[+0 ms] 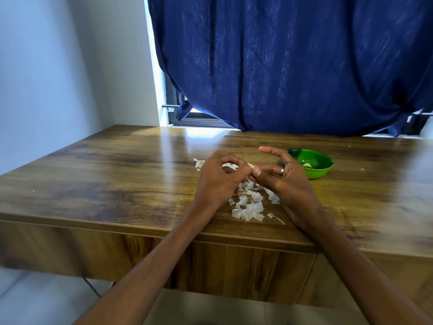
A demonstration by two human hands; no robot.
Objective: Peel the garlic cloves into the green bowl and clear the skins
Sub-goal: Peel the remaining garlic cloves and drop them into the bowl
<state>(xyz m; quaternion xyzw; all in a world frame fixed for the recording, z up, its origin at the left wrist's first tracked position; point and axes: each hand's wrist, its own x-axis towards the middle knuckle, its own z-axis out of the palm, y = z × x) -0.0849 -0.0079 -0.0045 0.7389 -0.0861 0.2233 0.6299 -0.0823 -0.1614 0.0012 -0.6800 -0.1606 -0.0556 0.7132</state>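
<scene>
Head view | left hand (218,177) and right hand (284,178) pinch one garlic clove (251,165) between them | skins (249,204) heaped by table (117,174) front edge | green bowl (312,164) — right of hands, toward back edge — holds peeled clove.

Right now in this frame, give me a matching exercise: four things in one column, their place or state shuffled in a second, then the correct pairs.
Things:
1. green bowl
2. garlic skins
3. garlic clove
4. ring

Places or states:
A. scattered on the wooden table below the hands
B. pinched between the left hand and right hand
C. worn on a right-hand finger
D. on the table right of the hands, peeled garlic inside

Pairs: 1-D, 2-A, 3-B, 4-C
</scene>
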